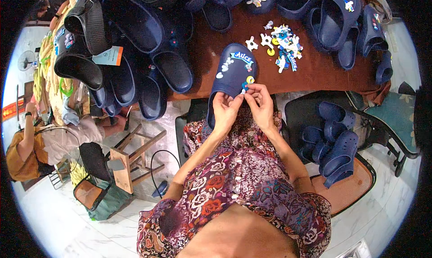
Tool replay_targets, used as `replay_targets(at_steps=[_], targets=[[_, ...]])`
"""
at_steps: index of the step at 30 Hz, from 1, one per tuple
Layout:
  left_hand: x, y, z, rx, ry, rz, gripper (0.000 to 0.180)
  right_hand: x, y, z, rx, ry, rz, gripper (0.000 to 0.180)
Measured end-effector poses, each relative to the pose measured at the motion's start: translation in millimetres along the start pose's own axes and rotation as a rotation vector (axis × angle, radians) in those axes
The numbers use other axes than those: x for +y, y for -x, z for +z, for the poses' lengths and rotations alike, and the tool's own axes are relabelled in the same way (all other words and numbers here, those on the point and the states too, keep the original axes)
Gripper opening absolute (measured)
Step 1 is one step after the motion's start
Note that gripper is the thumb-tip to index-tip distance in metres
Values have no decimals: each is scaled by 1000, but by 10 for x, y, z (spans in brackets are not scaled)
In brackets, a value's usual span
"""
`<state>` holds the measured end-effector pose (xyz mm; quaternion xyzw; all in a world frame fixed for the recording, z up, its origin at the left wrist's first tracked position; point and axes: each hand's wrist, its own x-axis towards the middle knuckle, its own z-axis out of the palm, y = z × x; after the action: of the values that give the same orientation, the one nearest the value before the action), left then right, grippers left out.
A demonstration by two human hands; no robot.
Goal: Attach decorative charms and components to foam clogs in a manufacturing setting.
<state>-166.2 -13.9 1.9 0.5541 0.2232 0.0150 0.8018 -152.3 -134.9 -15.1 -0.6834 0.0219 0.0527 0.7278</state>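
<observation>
A navy clog (pixel 230 81) lies at the near edge of the brown-covered table, toe pointing away from me. Its upper carries several charms: a lettered banner, white figures and a small swirl. At the clog's opening, my left hand (pixel 226 109) grips the rim, with the fingers partly hidden inside. The fingertips of my right hand (pixel 262 104) are pinched on a small blue, white and yellow shoe charm (pixel 245 86) at the right side of the upper. Whether this charm is fixed in a hole cannot be made out. Beyond the clog lies a pile of loose charms (pixel 288 44).
Dark clogs (pixel 135 24) crowd the table's left side, one with a tag (pixel 108 56). More clogs (pixel 335 19) stand at the right. Several navy clogs (pixel 339 152) rest on a chair beside me. A wooden stool (pixel 135 156) and another person (pixel 29 145) are at the left.
</observation>
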Motion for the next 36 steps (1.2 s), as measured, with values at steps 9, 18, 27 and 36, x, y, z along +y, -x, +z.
replay_targets(at_steps=[9,18,27,36], targets=[[-8,40,-36,-20,21,-22,27,-141,-1,-72,-89,447,-306,26],[33,19,-44,-71,121,-21,36,26,92,-71,-19,35,-32,18],[10,15,-57,-84,119,-13,39,-90,66,-162,20,204,-368,18],[66,44,-54,-95,139,-39,38,-210,40,-123,-137,352,-196,16]])
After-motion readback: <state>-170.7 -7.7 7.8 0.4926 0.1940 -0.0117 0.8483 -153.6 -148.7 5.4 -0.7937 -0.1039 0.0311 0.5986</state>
